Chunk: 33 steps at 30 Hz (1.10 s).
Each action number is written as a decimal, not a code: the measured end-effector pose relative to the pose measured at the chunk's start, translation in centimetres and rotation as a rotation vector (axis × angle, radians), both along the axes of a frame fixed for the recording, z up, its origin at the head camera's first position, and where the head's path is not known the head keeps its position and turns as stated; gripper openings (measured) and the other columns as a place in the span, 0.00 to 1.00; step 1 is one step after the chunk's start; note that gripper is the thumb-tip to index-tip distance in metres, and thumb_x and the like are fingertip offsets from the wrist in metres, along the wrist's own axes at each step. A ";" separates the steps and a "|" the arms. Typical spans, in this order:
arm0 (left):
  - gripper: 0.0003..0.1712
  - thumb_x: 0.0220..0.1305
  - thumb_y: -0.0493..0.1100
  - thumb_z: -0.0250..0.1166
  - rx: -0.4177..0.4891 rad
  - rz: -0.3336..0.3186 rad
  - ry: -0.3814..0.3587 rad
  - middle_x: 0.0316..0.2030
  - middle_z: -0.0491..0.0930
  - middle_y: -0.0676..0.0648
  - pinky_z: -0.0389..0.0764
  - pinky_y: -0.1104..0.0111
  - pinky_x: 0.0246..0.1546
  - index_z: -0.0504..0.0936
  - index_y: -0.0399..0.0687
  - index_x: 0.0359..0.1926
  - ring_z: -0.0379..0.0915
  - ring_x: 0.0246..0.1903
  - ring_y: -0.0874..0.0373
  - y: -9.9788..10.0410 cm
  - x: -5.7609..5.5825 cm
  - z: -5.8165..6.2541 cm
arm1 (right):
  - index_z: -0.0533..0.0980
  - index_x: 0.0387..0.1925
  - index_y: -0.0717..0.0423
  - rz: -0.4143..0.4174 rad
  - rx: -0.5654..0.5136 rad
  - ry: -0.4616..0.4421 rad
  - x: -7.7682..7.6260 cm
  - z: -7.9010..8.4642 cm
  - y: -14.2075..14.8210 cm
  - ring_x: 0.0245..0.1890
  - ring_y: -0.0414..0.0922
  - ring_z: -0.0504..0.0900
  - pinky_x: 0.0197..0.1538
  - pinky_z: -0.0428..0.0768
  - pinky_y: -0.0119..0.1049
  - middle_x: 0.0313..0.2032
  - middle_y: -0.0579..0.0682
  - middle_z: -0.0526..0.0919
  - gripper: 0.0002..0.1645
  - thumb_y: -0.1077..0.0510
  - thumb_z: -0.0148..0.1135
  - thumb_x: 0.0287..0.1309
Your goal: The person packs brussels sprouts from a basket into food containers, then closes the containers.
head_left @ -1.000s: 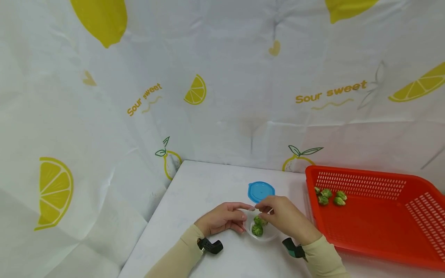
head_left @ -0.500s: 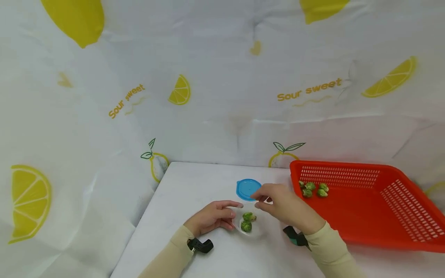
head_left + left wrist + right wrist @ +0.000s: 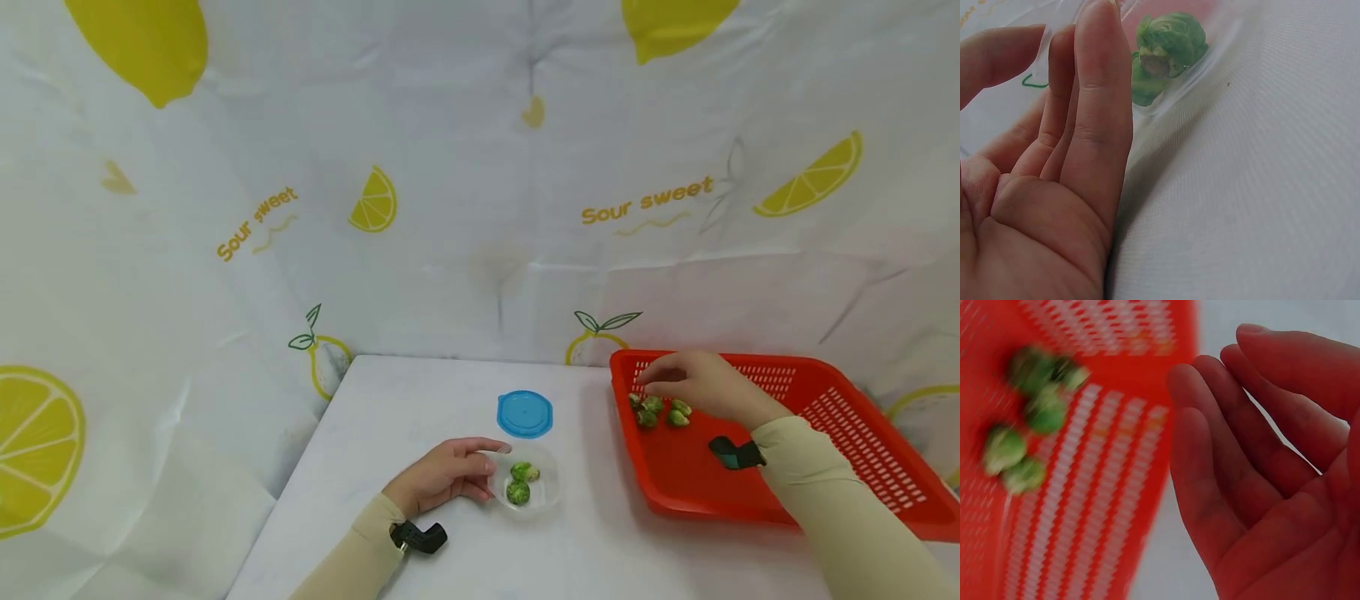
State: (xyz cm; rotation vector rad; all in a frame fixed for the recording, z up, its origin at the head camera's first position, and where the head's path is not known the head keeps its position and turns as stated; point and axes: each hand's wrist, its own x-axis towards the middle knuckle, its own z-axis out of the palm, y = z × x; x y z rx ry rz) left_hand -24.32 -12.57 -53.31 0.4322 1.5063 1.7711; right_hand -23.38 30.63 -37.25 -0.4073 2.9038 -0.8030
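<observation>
A small clear plastic container (image 3: 546,483) stands on the white table with two Brussels sprouts (image 3: 518,492) inside. My left hand (image 3: 442,475) holds its left side, fingertips at the rim; in the left wrist view, the sprouts show through the wall beyond the fingers (image 3: 1100,94). Over the left part of the red basket (image 3: 637,467) is my right hand (image 3: 705,385), its fingers loosely bent and nothing between them. Several Brussels sprouts (image 3: 651,404) lie below its fingertips in the basket's far left corner, apart from the fingers in the right wrist view.
A blue lid (image 3: 525,414) lies flat on the table (image 3: 420,400) behind the container. The basket has raised, perforated walls and stands at the right. A white lemon-print sheet (image 3: 465,208) hangs behind and to the left.
My right hand has moved from above the container, right and away, to over the basket's sprouts. The left hand stays at the container. The head view has shifted slightly right.
</observation>
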 end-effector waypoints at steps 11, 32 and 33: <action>0.29 0.78 0.42 0.66 0.002 0.024 -0.015 0.36 0.84 0.49 0.92 0.67 0.44 0.76 0.46 0.76 0.87 0.35 0.59 -0.6 0.2 0.2 | 0.86 0.56 0.64 -0.084 0.073 -0.102 -2.4 -3.4 5.8 0.49 0.56 0.87 0.56 0.88 0.61 0.50 0.60 0.91 0.18 0.56 0.69 0.72; 0.28 0.78 0.41 0.65 0.011 0.006 -0.037 0.34 0.85 0.49 0.92 0.67 0.44 0.76 0.47 0.76 0.89 0.35 0.59 -0.1 0.1 -0.2 | 0.87 0.54 0.66 -0.160 0.071 -0.161 -3.7 -6.9 7.7 0.53 0.66 0.85 0.57 0.84 0.67 0.50 0.65 0.90 0.21 0.55 0.73 0.67; 0.28 0.79 0.41 0.65 0.010 0.005 -0.036 0.34 0.85 0.49 0.92 0.67 0.44 0.76 0.47 0.76 0.89 0.35 0.59 -0.1 0.1 -0.1 | 0.87 0.54 0.66 -0.169 0.063 -0.165 -3.7 -7.0 7.7 0.52 0.65 0.85 0.57 0.84 0.67 0.50 0.64 0.91 0.21 0.55 0.73 0.67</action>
